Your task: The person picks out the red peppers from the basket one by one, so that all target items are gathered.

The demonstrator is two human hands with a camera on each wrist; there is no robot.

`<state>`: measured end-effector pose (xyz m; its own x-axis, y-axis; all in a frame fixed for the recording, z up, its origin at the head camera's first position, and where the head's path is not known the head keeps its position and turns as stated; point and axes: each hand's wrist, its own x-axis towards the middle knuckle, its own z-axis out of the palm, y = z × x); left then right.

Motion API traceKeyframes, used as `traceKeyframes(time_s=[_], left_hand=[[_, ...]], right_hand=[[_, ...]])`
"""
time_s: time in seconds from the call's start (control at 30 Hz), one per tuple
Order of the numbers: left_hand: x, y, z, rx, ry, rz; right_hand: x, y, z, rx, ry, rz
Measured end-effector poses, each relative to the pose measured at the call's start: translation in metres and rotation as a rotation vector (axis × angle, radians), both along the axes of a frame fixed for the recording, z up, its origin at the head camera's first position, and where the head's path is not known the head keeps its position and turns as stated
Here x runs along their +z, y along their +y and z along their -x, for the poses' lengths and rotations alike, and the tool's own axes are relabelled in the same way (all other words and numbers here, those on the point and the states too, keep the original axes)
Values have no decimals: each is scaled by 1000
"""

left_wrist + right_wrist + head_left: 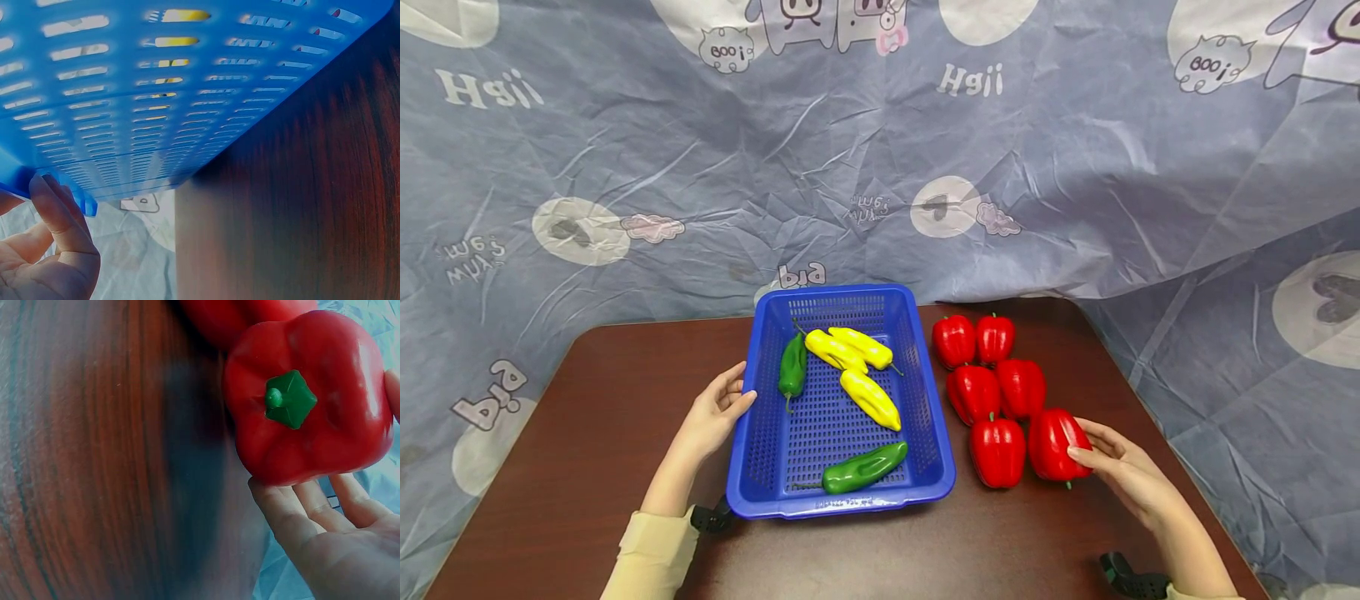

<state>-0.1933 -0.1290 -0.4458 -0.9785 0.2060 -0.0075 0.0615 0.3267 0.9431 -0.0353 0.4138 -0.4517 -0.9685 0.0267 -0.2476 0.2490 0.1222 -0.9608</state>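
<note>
A blue plastic basket (pixel 842 504) stands on the table, its slotted wall (pixel 144 106) filling much of the left wrist view. My left hand (pixel 718 412) holds the basket's left rim between thumb and fingers. Inside lie three yellow peppers (pixel 870 400) and two long green peppers (pixel 865 468). To the basket's right, several red bell peppers (pixel 997 452) sit grouped in rows. My right hand (pixel 1123 471) grips the nearest one on the right, a red bell pepper (pixel 312 444), with thumb on one side and fingers on the other. Its green stem faces the right wrist camera.
The dark brown wooden table (pixel 647 400) extends on both sides of the basket and in front of it. A grey-blue patterned cloth (pixel 850 167) hangs behind the table and continues around its sides. Black straps (pixel 711 517) sit on both wrists.
</note>
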Motion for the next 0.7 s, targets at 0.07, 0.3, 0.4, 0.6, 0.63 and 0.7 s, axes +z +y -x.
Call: traceKeyframes(time_s=[0.07,0.3,0.4,0.6,0.63,0.7], left_hand=[[0,0,0,3,-2,-2],[0,-1,0,1,2,-4],[-1,-1,0,1,3,2],[-1,-1,0,2,9,-2],[-1,0,0,2,9,-6],[-2,0,0,2,8,-12]], right_hand=[[-2,0,1,4,-2,-10],[-9,-2,3,19,-13,-49],[-10,-4,5,23,-24,-51],[-11,-5,7,16,-42,-66],[-12,-5,8,15,-44,-66],[-12,-5,9,14,-48,-62]])
